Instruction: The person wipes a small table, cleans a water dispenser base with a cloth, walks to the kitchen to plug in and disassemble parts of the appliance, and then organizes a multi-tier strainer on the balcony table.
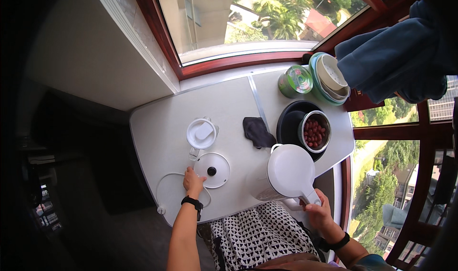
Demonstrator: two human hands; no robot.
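My right hand (317, 208) grips the handle of a white electric kettle (291, 170), lifted over the front right of the table, its lid facing me. My left hand (193, 182) is at the near left edge of a round white kettle power base (219, 178), thumb and fingers spanning its rim. A black connector stands at the base's centre. From the base a white cord (159, 185) loops left to a plug (161, 210) at the table's edge. Just behind the base stands a clear pitcher with a white lid (201, 134).
A dark cloth (257, 132) lies mid-table. On the right, a metal colander (328, 142) of red fruit sits in a black basin (288, 122). Behind are a green tin (295, 81) and stacked bowls (331, 70). Blue clothing (386, 52) hangs at upper right, by the windows.
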